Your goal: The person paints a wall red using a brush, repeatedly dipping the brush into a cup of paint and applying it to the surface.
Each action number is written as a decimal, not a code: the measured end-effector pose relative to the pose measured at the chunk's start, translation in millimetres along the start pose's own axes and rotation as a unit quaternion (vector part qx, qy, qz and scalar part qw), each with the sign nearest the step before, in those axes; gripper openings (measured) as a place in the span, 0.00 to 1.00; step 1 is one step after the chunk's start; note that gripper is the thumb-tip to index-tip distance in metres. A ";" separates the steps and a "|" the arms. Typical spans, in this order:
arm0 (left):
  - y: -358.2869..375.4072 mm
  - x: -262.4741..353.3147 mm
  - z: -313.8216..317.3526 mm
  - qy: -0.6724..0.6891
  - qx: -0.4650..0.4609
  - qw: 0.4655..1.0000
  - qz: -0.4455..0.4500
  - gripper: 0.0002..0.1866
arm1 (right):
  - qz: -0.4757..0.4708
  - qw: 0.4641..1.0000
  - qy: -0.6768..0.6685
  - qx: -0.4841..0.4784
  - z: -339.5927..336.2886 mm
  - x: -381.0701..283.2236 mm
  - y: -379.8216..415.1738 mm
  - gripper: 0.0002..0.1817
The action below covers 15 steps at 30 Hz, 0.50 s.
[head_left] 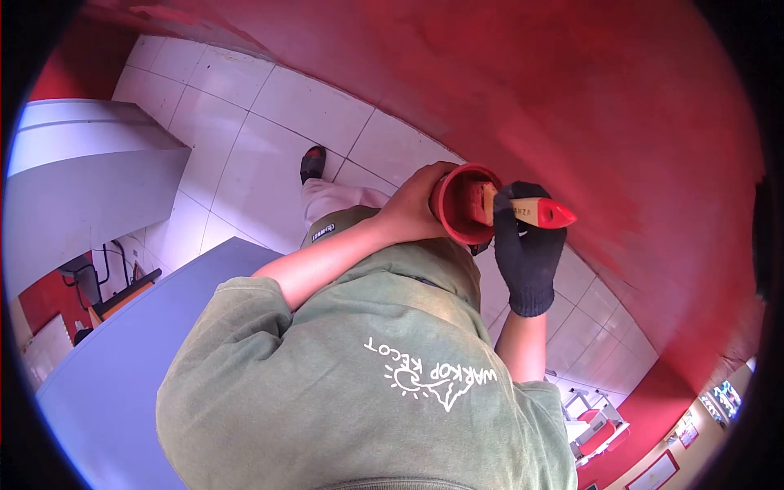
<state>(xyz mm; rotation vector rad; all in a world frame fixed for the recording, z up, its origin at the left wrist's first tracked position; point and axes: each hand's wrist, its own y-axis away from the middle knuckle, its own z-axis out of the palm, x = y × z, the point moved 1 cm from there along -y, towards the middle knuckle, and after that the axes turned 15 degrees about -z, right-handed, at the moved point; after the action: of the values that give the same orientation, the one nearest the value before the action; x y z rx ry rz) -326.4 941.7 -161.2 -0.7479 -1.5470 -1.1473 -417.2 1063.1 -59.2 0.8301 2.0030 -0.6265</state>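
My bare left hand is wrapped round the side of a red cup, which is tilted so that its opening shows. In my right hand, which wears a black knitted glove, is a paintbrush with a pale handle and a red tip. The brush's metal collar and bristles are at the cup's mouth, smeared with red. Both hands are close together in front of my waist, and the glove's fingers are closed over the handle.
A red wall runs along the top and right, above a white tiled floor. At the left are a blue-grey table and a grey cabinet. Red and white chairs show at lower right. My shoe is near the wall.
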 end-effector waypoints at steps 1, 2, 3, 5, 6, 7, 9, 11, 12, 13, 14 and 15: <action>0.1 0.1 0.3 0.000 -0.001 1.000 0.000 0.40 | 0.001 1.000 0.000 0.000 0.1 0.5 -0.1 0.07; 0.3 0.2 0.2 -0.001 -0.003 1.000 0.000 0.41 | -0.007 1.000 0.018 -0.003 0.3 0.6 -0.1 0.07; 0.1 0.1 0.1 -0.003 -0.004 1.000 0.000 0.41 | -0.015 0.999 0.036 -0.006 0.6 1.2 -0.2 0.07; -1.0 -2.8 0.4 -0.006 -0.005 1.000 0.009 0.41 | -0.023 0.999 0.037 -0.004 0.8 3.0 0.0 0.07; -0.8 -3.8 0.9 -0.009 -0.004 1.000 0.016 0.42 | -0.030 0.999 0.038 -0.003 0.7 3.7 0.7 0.07; -0.8 -3.7 1.2 -0.009 -0.005 1.000 0.016 0.42 | -0.030 0.999 0.038 -0.002 1.1 4.2 0.9 0.07; -0.9 -3.9 1.6 0.002 -0.015 1.000 0.007 0.42 | -0.029 0.999 0.038 0.000 2.1 5.3 1.1 0.07; -1.0 -3.9 2.8 0.002 -0.011 1.000 0.012 0.42 | -0.032 0.999 0.037 0.003 3.3 7.2 1.9 0.07; -1.0 -4.0 3.2 0.003 -0.007 1.000 0.017 0.42 | -0.035 0.999 0.037 0.005 3.6 7.8 2.0 0.07; -0.9 -3.8 3.2 0.003 -0.007 1.000 0.017 0.42 | -0.036 0.999 0.037 0.005 3.3 7.6 2.0 0.07; -0.9 -3.9 3.1 0.005 -0.009 1.000 0.013 0.42 | -0.038 0.998 0.046 0.001 3.1 7.4 1.9 0.08; -0.8 -4.0 2.9 0.007 -0.012 1.000 0.008 0.42 | -0.041 0.998 0.056 -0.003 3.1 7.3 1.9 0.08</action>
<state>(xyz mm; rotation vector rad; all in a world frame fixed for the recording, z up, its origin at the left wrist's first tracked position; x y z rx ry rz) -327.0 944.4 -165.3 -0.7647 -1.5149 -1.1578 -417.1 1064.6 -67.1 0.7969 2.1478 -0.6320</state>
